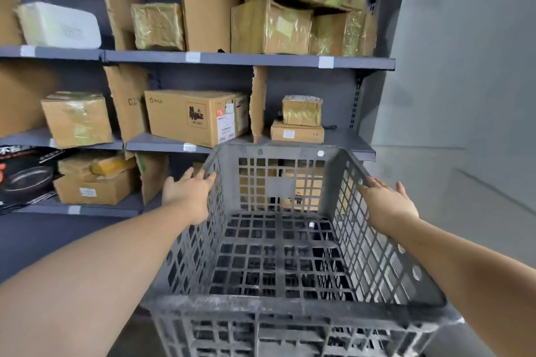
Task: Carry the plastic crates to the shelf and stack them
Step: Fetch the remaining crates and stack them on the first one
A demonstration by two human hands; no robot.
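Head view: dark grey plastic crate (278, 252), lattice-walled and open-topped, held out before a grey shelf (249, 60) crowded with cardboard boxes (197, 116) and tape-wrapped parcels. Left hand (188, 191) flat against the crate's outer left wall near the far corner, fingers straight and spread. Right hand (388, 203) pressed on the right wall's top rim, fingers extended, none curled round the plastic. Crate's far rim level with the shelf's middle board, more boxes visible through its mesh. White lidded container (59, 25) on the top board, far left.
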